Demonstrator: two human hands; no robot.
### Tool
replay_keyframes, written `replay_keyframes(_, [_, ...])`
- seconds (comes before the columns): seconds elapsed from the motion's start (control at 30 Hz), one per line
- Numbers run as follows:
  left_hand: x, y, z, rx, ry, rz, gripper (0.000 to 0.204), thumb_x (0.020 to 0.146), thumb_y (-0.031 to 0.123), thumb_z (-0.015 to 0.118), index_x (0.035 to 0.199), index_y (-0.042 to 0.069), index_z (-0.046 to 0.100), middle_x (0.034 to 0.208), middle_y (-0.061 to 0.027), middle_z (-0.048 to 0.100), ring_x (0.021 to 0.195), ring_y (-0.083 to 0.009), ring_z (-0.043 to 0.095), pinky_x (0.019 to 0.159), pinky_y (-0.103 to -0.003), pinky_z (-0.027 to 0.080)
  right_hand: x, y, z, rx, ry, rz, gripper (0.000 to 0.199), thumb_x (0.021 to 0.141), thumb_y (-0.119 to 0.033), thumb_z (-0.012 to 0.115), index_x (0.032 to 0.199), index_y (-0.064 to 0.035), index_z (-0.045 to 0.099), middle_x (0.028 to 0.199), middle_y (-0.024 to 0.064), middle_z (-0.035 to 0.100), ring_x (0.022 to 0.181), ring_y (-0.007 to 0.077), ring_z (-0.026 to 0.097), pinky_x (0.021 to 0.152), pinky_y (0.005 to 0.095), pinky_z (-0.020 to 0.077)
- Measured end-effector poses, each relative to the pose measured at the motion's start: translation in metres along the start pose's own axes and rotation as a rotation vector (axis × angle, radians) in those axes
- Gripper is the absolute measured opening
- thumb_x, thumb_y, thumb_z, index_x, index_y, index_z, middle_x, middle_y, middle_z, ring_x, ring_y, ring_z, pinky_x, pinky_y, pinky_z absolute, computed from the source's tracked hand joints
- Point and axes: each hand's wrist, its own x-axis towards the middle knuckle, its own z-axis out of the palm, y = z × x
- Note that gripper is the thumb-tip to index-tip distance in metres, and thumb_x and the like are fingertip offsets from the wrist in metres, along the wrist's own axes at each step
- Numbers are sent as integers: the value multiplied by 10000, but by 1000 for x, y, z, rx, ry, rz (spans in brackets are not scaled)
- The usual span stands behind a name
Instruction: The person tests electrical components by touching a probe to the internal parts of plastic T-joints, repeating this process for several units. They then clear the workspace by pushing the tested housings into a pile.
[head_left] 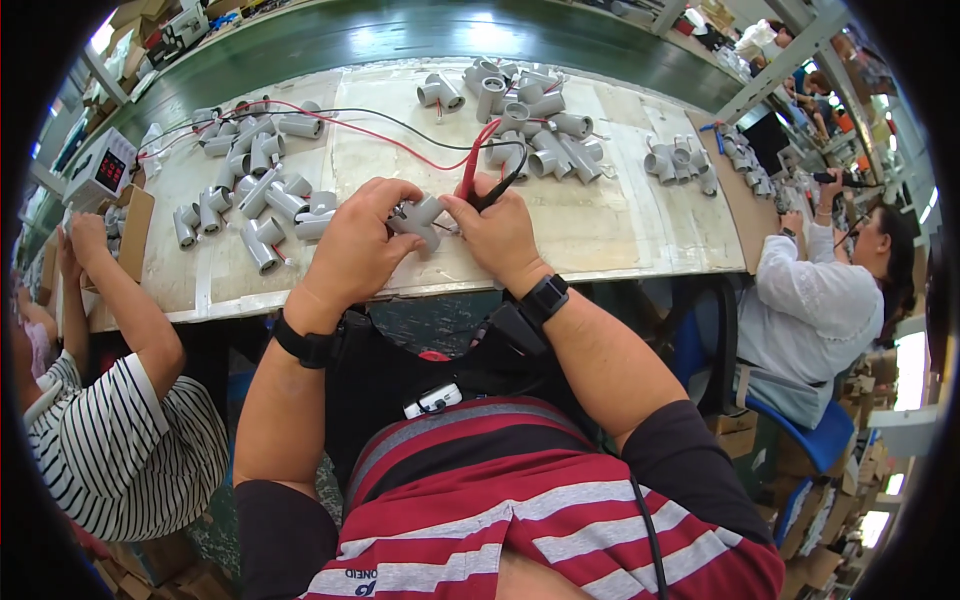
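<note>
My left hand (pixel 352 245) grips a grey T-shaped plastic pipe fitting (pixel 420 218) just above the near edge of the worktable (pixel 600 235). My right hand (pixel 500 232) pinches a red and a black test probe (pixel 478 175) together, their tips touching the fitting's right side. Red and black leads (pixel 370 130) run from the probes across the table toward a white meter box (pixel 105 168) at the far left.
Piles of grey fittings lie at the left (pixel 255 195), back centre (pixel 530 115) and right (pixel 685 160). A person in a striped shirt (pixel 120 440) works at my left by a cardboard box (pixel 133 230). A person in white (pixel 815 300) sits at my right.
</note>
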Motion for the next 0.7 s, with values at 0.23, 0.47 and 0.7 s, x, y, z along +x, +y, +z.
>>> replay_keyframes(0.23, [17, 8, -13, 131, -144, -3, 434, 758, 34, 819, 1157, 20, 648, 1119, -179, 691, 1022, -387, 669, 887, -445, 548, 1, 2, 0, 25, -16, 48, 189, 943, -172, 769, 911, -2, 694, 705, 62, 666, 644, 127, 568, 616, 323, 467])
replay_keyframes(0.47, [32, 7, -23, 267, -258, -36, 566, 737, 61, 860, 1263, 42, 650, 1099, -184, 706, 1021, -374, 677, 914, -441, 555, -1, -2, 1, 82, 6, 30, 230, 926, -204, 775, 894, -3, 666, 708, 150, 654, 645, 264, 598, 618, 384, 475])
replay_keyframes(0.7, [40, -4, -29, 224, -352, 19, 605, 742, 101, 861, 1313, 65, 666, 1166, -199, 719, 1062, -391, 676, 952, -451, 548, 4, -5, -6, 8, 30, -20, 205, 933, -206, 790, 928, -19, 707, 714, 66, 679, 657, 137, 599, 627, 324, 479])
